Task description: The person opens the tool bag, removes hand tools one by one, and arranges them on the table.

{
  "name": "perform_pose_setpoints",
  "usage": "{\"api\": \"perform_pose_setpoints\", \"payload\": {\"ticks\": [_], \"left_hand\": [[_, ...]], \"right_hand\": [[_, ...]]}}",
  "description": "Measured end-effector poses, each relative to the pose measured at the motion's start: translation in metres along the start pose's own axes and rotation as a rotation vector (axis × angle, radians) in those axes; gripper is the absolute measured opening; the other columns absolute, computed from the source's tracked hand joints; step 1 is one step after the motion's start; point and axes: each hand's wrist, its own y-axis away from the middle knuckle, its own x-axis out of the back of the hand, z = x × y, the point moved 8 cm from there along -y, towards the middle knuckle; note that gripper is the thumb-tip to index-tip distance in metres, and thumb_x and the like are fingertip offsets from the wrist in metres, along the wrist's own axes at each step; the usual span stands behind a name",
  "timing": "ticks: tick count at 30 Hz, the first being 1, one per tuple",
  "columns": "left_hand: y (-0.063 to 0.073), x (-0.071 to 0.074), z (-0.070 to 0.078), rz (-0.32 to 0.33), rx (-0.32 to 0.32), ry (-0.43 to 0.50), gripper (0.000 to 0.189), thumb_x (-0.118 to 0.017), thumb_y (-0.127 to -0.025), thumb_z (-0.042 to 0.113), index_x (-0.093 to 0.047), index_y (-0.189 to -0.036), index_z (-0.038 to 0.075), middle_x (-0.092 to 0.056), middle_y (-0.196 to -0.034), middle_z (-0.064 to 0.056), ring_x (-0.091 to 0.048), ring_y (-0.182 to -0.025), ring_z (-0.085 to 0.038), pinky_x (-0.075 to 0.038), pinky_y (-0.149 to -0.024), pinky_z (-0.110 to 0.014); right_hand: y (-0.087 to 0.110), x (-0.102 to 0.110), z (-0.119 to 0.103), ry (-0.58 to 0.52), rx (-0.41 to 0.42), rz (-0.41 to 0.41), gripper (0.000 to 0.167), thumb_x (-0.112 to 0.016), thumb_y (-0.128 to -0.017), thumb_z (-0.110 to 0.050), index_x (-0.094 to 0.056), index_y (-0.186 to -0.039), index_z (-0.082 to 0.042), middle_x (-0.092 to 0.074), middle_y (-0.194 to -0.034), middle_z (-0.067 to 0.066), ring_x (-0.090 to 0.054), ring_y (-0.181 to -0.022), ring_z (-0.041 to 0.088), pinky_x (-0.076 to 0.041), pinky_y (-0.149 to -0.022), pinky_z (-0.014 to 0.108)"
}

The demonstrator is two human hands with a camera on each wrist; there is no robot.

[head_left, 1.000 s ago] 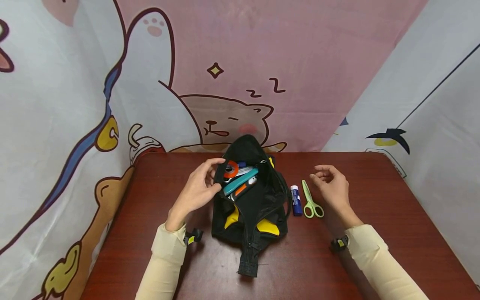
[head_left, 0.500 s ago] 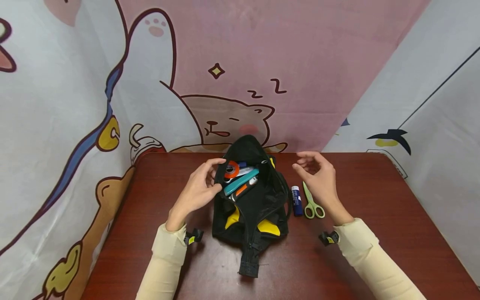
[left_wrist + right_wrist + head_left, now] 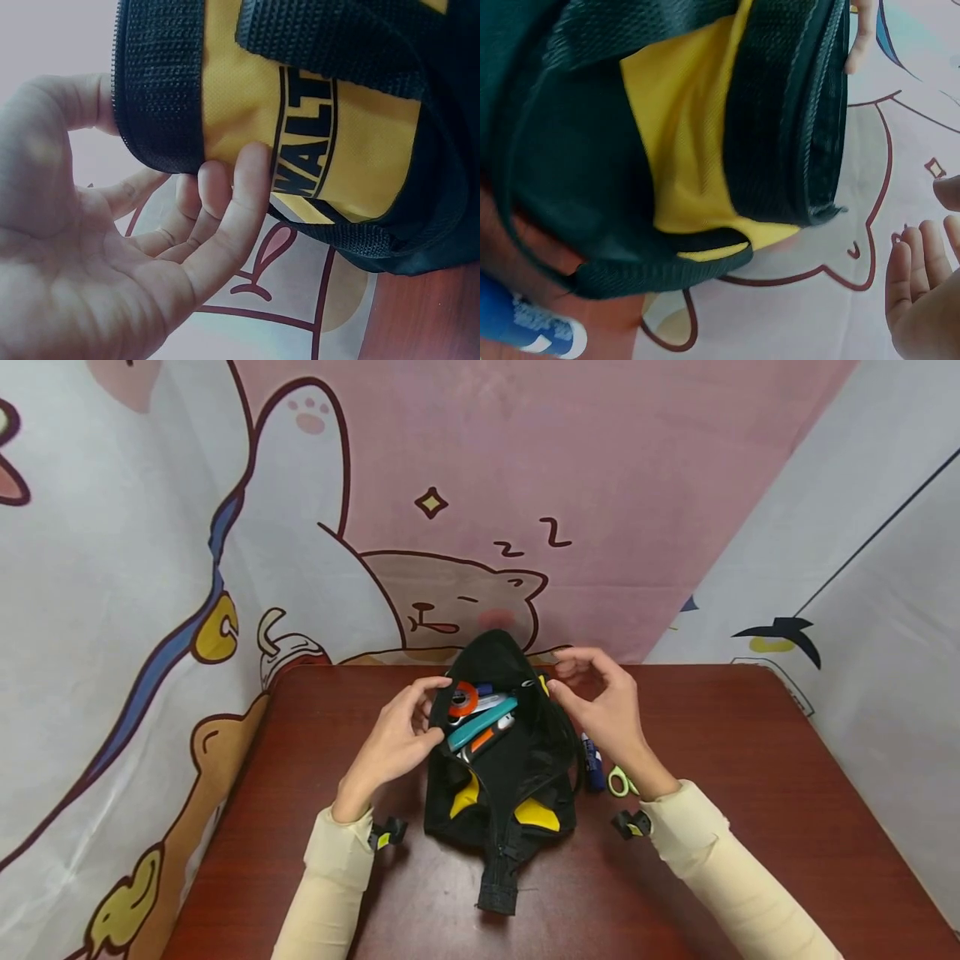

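A black and yellow zip-top tool bag (image 3: pixel 536 814) stands open on the table. My left hand (image 3: pixel 393 735) grips its left rim; in the left wrist view the thumb hooks over the zipped edge and the fingers press the yellow side. Inside lie an orange ring-shaped item (image 3: pixel 463 698), a long teal item (image 3: pixel 482 724) and an orange and white tool (image 3: pixel 491 737). My right hand (image 3: pixel 607 710), fingers loosely bent, hovers by the right rim. The right wrist view shows that hand (image 3: pixel 930 292) holding nothing and apart from the bag (image 3: pixel 686 135).
To the bag's right, a blue glue stick (image 3: pixel 592 766) lies on the reddish-brown table (image 3: pixel 720 735). Beside it are green scissors (image 3: pixel 619 782), mostly hidden under my right hand. A cartoon-printed cloth (image 3: pixel 615 485) hangs behind the table.
My right hand has moved left, from beyond the scissors to the bag's right rim, now covering the scissors' blades. The left hand and the bag stay put.
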Motion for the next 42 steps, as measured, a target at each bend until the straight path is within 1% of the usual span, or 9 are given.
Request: {"api": "perform_pose_setpoints", "payload": {"ticks": [5, 9, 14, 21, 23, 30, 35, 38, 42], "left_hand": [[0.001, 0.001, 0.0, 0.006, -0.009, -0.002, 0.069, -0.071, -0.09, -0.005, -0.059, -0.154, 0.014, -0.059, -0.103, -0.011, -0.057, -0.085, -0.024, -0.051, -0.074, -0.033], [0.001, 0.001, 0.0, 0.005, -0.013, -0.003, 0.069, -0.071, -0.09, -0.005, -0.059, -0.154, 0.013, -0.059, -0.102, -0.011, -0.057, -0.084, -0.023, -0.051, -0.074, -0.032], [0.0, 0.0, 0.0, 0.001, -0.009, -0.003, 0.069, -0.071, -0.09, -0.005, -0.059, -0.155, 0.015, -0.059, -0.103, -0.01, -0.057, -0.085, -0.024, -0.051, -0.074, -0.033], [0.0, 0.0, -0.001, -0.004, 0.006, -0.004, 0.068, -0.071, -0.091, -0.003, -0.059, -0.155, 0.015, -0.058, -0.103, -0.01, -0.057, -0.086, -0.024, -0.051, -0.074, -0.035], [0.0, 0.0, -0.001, -0.006, 0.01, -0.002, 0.068, -0.071, -0.091, -0.003, -0.058, -0.156, 0.016, -0.058, -0.104, -0.01, -0.057, -0.086, -0.024, -0.051, -0.074, -0.035], [0.0, 0.0, -0.002, -0.014, 0.019, 0.003, 0.068, -0.071, -0.092, -0.003, -0.058, -0.156, 0.016, -0.058, -0.104, -0.011, -0.057, -0.086, -0.024, -0.052, -0.075, -0.035], [0.0, 0.0, -0.002, -0.013, 0.015, 0.003, 0.069, -0.071, -0.091, -0.003, -0.058, -0.156, 0.016, -0.058, -0.104, -0.011, -0.057, -0.086, -0.024, -0.052, -0.075, -0.035], [0.0, 0.0, -0.002, -0.012, 0.01, 0.002, 0.069, -0.071, -0.091, -0.003, -0.058, -0.156, 0.016, -0.058, -0.104, -0.011, -0.057, -0.085, -0.024, -0.052, -0.075, -0.035], [0.0, 0.001, -0.001, -0.011, 0.005, 0.0, 0.068, -0.071, -0.091, -0.003, -0.058, -0.156, 0.016, -0.059, -0.104, -0.01, -0.057, -0.085, -0.024, -0.052, -0.075, -0.035]], "right_hand": [[-0.006, -0.016, -0.009, -0.023, 0.076, -0.058, 0.041, -0.086, -0.089, 0.009, -0.077, -0.128, -0.001, -0.076, -0.111, 0.017, -0.07, -0.101, 0.027, -0.057, -0.092, 0.025], [-0.009, -0.029, -0.014, -0.022, 0.116, -0.123, 0.042, -0.087, -0.089, 0.007, -0.077, -0.129, -0.003, -0.077, -0.117, 0.014, -0.07, -0.106, 0.025, -0.056, -0.096, 0.028], [-0.011, -0.043, -0.015, -0.03, 0.126, -0.188, 0.045, -0.087, -0.089, 0.007, -0.076, -0.131, -0.004, -0.076, -0.123, 0.012, -0.069, -0.11, 0.019, -0.055, -0.1, 0.03], [-0.009, -0.06, -0.01, -0.038, 0.141, -0.255, 0.046, -0.087, -0.088, 0.008, -0.075, -0.131, -0.004, -0.076, -0.126, 0.012, -0.07, -0.113, 0.031, -0.056, -0.102, 0.03], [-0.008, -0.065, -0.009, -0.028, 0.146, -0.271, 0.046, -0.088, -0.088, 0.008, -0.075, -0.131, -0.004, -0.076, -0.125, 0.012, -0.071, -0.114, 0.029, -0.057, -0.101, 0.03], [-0.007, -0.076, 0.0, 0.003, 0.121, -0.312, 0.046, -0.088, -0.09, 0.004, -0.074, -0.132, -0.006, -0.076, -0.127, 0.01, -0.071, -0.114, 0.028, -0.059, -0.1, 0.035], [-0.005, -0.084, 0.009, -0.025, 0.088, -0.359, 0.045, -0.087, -0.091, 0.003, -0.073, -0.134, -0.004, -0.076, -0.128, 0.013, -0.071, -0.116, 0.034, -0.059, -0.101, 0.049], [-0.004, -0.091, 0.014, -0.03, 0.075, -0.397, 0.045, -0.087, -0.091, 0.003, -0.073, -0.134, -0.003, -0.075, -0.129, 0.014, -0.071, -0.116, 0.034, -0.058, -0.101, 0.055], [-0.002, -0.098, 0.02, 0.012, 0.065, -0.448, 0.046, -0.088, -0.091, 0.0, -0.073, -0.134, -0.005, -0.075, -0.131, 0.013, -0.072, -0.114, 0.027, -0.059, -0.101, 0.047]]}}
